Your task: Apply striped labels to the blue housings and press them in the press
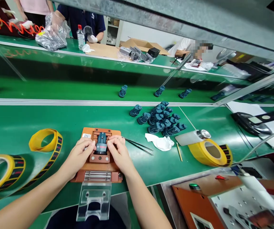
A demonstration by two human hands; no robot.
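A dark blue battery pack (101,143) with a grey band and red lettering sits in an orange-brown fixture (114,131) on the bench. My left hand (81,156) closes its thumb and fingers at the pack's left side. Opposite it, my right hand (120,153) has bent fingers and thumb against the right side. Whether something thin lies under the fingertips is hidden. The fixture's clear plastic flap (94,198) hangs folded down toward me. Black tweezers (139,146) lie just right of the fixture.
Several similar packs (156,118) are grouped behind right. Yellow label rolls (5,175) stand left, another roll (207,152) right. A white cloth (159,142), a bottle (191,137) and a small yellow stick (179,152) lie nearby. A green conveyor belt (84,89) runs behind; people work beyond it.
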